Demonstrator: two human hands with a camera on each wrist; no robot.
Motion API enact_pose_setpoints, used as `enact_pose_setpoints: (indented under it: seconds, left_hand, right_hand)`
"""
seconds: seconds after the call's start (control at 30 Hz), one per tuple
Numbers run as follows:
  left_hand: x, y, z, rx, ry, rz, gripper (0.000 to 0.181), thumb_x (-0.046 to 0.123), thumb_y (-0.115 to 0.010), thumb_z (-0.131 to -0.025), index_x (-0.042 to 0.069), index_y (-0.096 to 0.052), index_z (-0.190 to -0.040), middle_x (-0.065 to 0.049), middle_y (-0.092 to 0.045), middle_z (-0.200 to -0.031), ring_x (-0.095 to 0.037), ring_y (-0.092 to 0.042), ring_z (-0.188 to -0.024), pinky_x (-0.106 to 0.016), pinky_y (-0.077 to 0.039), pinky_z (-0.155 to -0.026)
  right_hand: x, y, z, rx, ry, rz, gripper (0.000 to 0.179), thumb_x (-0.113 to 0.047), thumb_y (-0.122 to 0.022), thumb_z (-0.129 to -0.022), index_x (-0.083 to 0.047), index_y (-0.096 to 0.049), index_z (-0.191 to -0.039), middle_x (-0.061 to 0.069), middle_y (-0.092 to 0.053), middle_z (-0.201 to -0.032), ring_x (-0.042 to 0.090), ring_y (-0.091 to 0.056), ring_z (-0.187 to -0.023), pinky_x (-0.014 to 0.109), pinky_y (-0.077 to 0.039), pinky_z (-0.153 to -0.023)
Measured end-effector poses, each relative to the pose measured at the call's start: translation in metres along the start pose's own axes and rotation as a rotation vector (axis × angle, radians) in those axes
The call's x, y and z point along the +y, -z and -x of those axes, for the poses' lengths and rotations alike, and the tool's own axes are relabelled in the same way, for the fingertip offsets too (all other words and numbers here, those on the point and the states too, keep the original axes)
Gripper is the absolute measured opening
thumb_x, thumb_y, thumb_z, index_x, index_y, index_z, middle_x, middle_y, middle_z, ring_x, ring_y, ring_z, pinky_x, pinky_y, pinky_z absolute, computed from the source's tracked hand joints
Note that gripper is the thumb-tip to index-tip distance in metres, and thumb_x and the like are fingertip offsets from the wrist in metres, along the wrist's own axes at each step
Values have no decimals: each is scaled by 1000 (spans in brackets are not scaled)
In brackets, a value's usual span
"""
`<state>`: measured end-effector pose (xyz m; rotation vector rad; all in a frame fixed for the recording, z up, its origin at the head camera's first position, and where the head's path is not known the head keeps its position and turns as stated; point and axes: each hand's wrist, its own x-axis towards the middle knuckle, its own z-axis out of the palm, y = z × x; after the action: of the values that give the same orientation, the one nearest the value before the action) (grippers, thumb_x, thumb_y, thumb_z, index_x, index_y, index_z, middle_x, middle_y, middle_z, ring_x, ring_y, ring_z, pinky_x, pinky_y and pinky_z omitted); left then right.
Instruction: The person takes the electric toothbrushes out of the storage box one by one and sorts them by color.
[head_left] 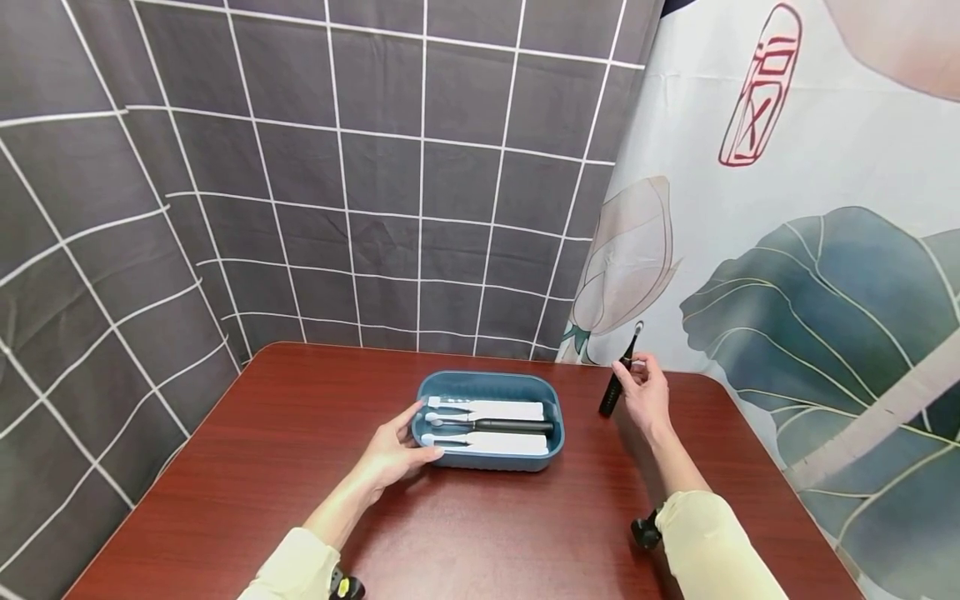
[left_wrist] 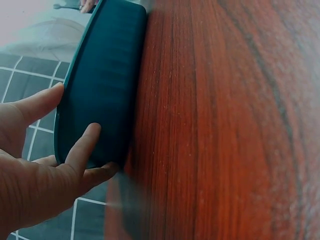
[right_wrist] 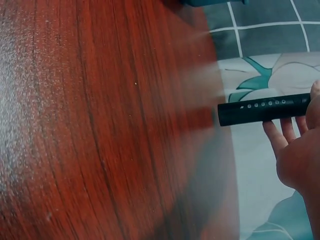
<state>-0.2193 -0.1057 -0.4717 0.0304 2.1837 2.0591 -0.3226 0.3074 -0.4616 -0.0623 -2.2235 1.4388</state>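
Toward the back of the brown table (head_left: pixel 300 408), I have a blue basket (head_left: pixel 498 385) sitting level, its open top letting me look straight in. Lying lengthwise and side by side inside it, a dark toothbrush (head_left: pixel 519 426) takes the middle, a white toothbrush (head_left: pixel 512 443) lies on its near side, and a white handle (head_left: pixel 506 410) lies on its far side. The brush heads crowd together at the left end, so I cannot tell the exact count.

At that same end, the left hand (head_left: pixel 387 454) rests against the basket, its fingers and thumb spread and fairly straight, touching the rim and the outer wall. To the right of the basket and apart from it, the right hand (head_left: pixel 647 396) pinches a black toothbrush (head_left: pixel 611 397) by its handle. I see that brush tilted, head up, with a row of small marks along the handle; I cannot tell whether its bottom end touches the table.
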Motion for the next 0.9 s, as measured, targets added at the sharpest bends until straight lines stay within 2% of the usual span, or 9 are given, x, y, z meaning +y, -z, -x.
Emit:
enact_pose_setpoints:
  seconds: [0.2,0.4,0.63,0.9]
  left_hand:
    - [1,-1,0,-5,0,10,91,0,-84,-79,6,-36,-156,-27,-44,-149,-40,-52,-129,-37,-57,-85]
    - [0,0,0,-5,-6,8,91,0,-84,-79,7,-36,-156,-27,-43,-150,-41,-50,-131,-37,-57,-86]
    - [0,1,1,-3,0,18,91,0,-84,-79,8,-36,-156,-26,-43,-150,-41,-50,-131,-38,-57,-86]
    - [0,1,2,1,11,21,91,0,-85,-78,9,-38,-156,-27,-44,-149,-41,-51,-129,-39,-58,-85]
  right_hand:
    - [3,-2,1,-19,6,-1,33,-20,-67,-99,0,-52,-120,22,-63,-105,-1,-60,-82,10,-47,-68]
    - [4,-4,3,-20,36,16,32,-15,-68,-97,0,-51,-119,23,-65,-102,11,-62,-85,9,-45,-70]
    - [2,-6,5,-47,39,27,34,-15,-68,-97,1,-48,-121,23,-64,-100,0,-58,-79,10,-45,-68]
    - [1,-7,7,-60,18,54,41,-16,-67,-98,3,-50,-130,26,-63,-109,5,-58,-85,8,-43,-73]
